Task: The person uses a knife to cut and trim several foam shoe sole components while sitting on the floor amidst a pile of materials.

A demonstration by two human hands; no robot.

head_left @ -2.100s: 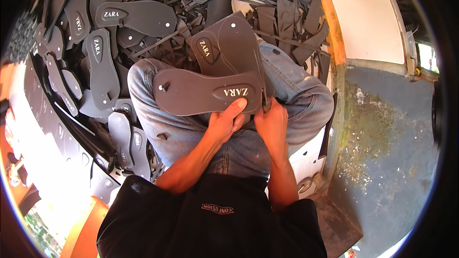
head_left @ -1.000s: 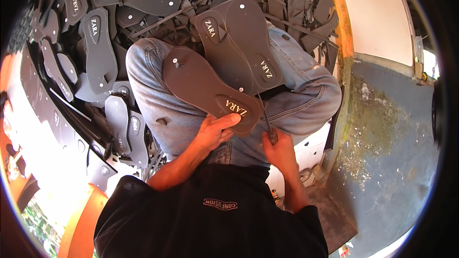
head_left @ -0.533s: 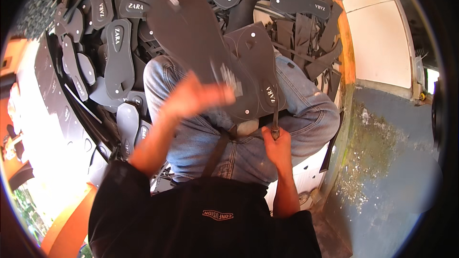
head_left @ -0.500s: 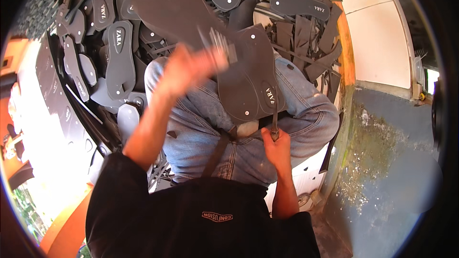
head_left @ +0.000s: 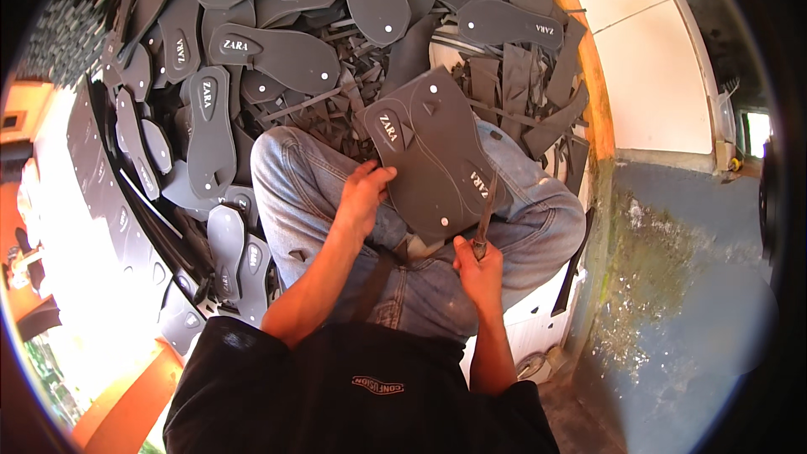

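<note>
A dark grey foam sheet (head_left: pixel 429 160) with two flip-flop sole outlines marked on it rests tilted over my lap. At its left edge, my left hand (head_left: pixel 363 200) is closed, gripping the rim with thumb and fingers. My right hand (head_left: pixel 482 276) is wrapped round the handle of a knife (head_left: pixel 486 217), whose narrow blade points up and away, over the lower right part of the sheet. Part of the blade's edge against the sheet is hard to make out.
Cut-out dark soles (head_left: pixel 277 59) lie heaped ahead and to the left. Thin foam offcuts (head_left: pixel 357 88) are piled beyond my knees. More marked sheets (head_left: pixel 118 202) stand at the far left. A wooden edge (head_left: pixel 593 76) and a blue-grey floor (head_left: pixel 681 286) lie right.
My left hand has come back from a blurred swing at the upper left, where a piece of foam was moving, to the sheet's left edge. The knife remains in my right hand.
</note>
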